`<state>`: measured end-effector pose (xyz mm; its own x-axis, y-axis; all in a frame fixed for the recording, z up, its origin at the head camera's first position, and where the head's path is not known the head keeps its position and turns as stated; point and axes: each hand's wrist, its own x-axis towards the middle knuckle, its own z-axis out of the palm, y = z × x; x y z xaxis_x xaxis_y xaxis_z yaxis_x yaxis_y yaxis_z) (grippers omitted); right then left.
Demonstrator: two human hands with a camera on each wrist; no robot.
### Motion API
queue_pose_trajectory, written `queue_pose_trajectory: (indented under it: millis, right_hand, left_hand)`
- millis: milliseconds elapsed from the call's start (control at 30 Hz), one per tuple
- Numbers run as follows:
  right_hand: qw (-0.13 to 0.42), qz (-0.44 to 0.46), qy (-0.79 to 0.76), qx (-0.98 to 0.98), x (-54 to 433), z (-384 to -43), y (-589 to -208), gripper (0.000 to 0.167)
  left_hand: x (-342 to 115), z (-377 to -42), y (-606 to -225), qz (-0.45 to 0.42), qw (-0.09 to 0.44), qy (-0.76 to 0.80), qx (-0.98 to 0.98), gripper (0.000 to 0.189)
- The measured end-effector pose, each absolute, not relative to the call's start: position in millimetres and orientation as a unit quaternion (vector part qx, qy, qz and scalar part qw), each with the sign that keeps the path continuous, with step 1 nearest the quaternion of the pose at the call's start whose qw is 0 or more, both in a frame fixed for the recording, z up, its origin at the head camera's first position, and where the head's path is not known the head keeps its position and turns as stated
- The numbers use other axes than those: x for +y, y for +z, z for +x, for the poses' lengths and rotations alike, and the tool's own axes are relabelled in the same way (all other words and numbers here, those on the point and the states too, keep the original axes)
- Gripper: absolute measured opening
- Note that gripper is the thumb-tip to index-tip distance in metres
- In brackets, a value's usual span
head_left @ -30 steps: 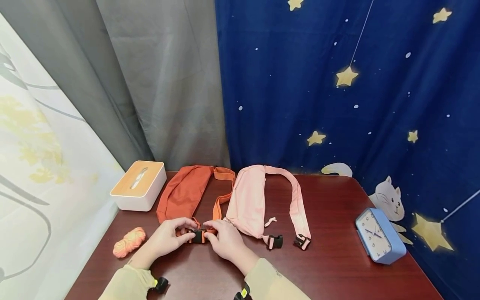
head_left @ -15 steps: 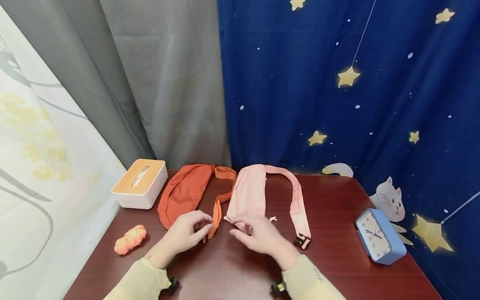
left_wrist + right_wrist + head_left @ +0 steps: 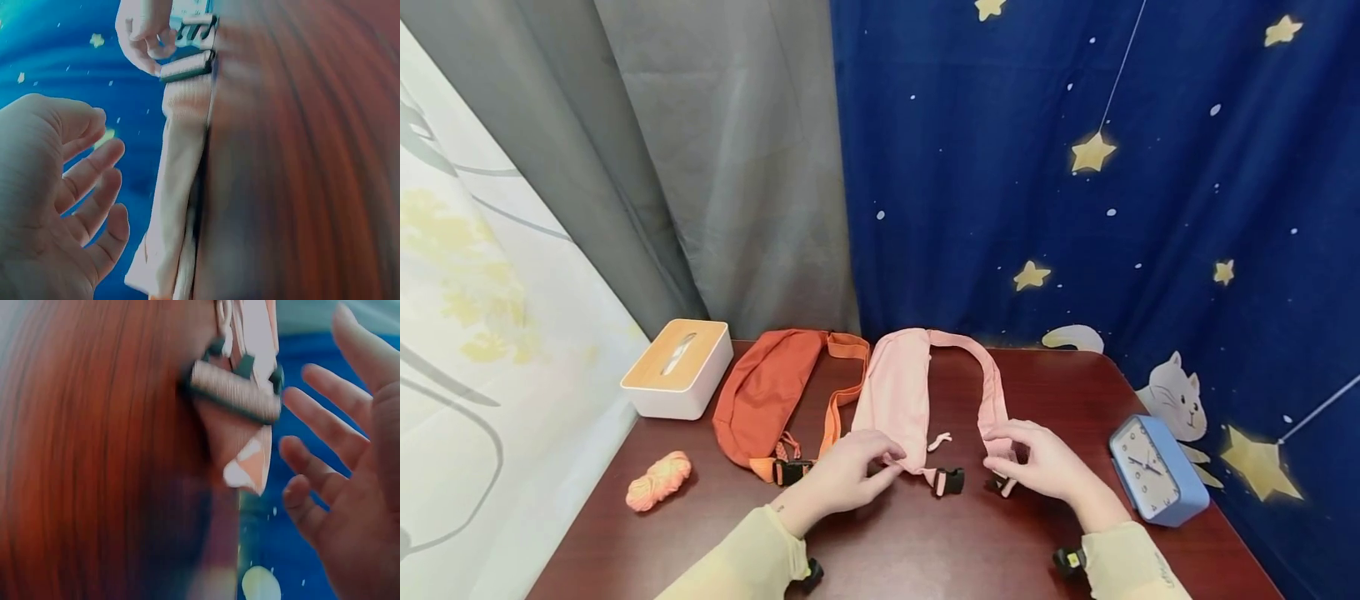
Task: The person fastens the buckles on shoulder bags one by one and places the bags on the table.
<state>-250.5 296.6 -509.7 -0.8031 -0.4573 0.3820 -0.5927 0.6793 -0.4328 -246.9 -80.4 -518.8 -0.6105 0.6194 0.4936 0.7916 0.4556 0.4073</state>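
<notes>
A pink waist bag (image 3: 898, 392) lies on the table, its strap (image 3: 988, 375) looping to the right. My left hand (image 3: 850, 477) hovers at the bag's lower end, fingers loosely bent and holding nothing. One black buckle half (image 3: 949, 482) sits at that end. Over the strap's other end is my right hand (image 3: 1041, 462), fingers spread; it partly covers the second buckle half (image 3: 1000, 483). In the right wrist view those fingers stand apart from a buckle piece (image 3: 234, 394). A rust-red waist bag (image 3: 767, 392) lies to the left, its black buckle (image 3: 790, 472) partly behind my left hand.
An orange skein of yarn (image 3: 658, 481) lies at the left, with a white tissue box (image 3: 673, 404) with a wooden lid behind it. A blue clock (image 3: 1161, 471) stands near the right edge of the dark red table (image 3: 940, 550). Curtains hang behind.
Both hands have let go of the rust-red bag's buckle and moved right. My left hand is now by the pink bag's lower end, my right hand over its strap end.
</notes>
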Motion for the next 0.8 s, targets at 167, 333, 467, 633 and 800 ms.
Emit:
queue_pose_trajectory:
  millis: [167, 333, 467, 633, 800]
  right_hand:
    - [0.061, 0.291, 0.263, -0.918, 318.6, -246.8, -513.8, 0.047]
    - [-0.006, 0.292, 0.294, -0.910, 328.1, -245.8, -516.2, 0.055]
    - [-0.040, 0.299, 0.333, -0.893, 330.0, -247.5, -516.3, 0.052]
    - [-0.084, 0.268, 0.345, -0.895, 326.4, -251.1, -517.1, 0.033]
    - [-0.077, 0.254, 0.344, -0.901, 320.7, -256.2, -522.6, 0.019]
  left_hand:
    - [-49.3, -246.2, -520.4, -0.425, 0.135, -0.288, -0.847, 0.020]
    - [-26.6, -244.9, -520.6, -0.441, 0.116, -0.266, -0.849, 0.023]
    - [-14.6, -246.1, -521.8, -0.457, 0.108, -0.230, -0.852, 0.027]
    - [-8.7, -249.6, -528.1, -0.451, 0.097, -0.208, -0.862, 0.029]
    - [-7.6, -252.6, -535.1, -0.437, 0.098, -0.197, -0.872, 0.022]
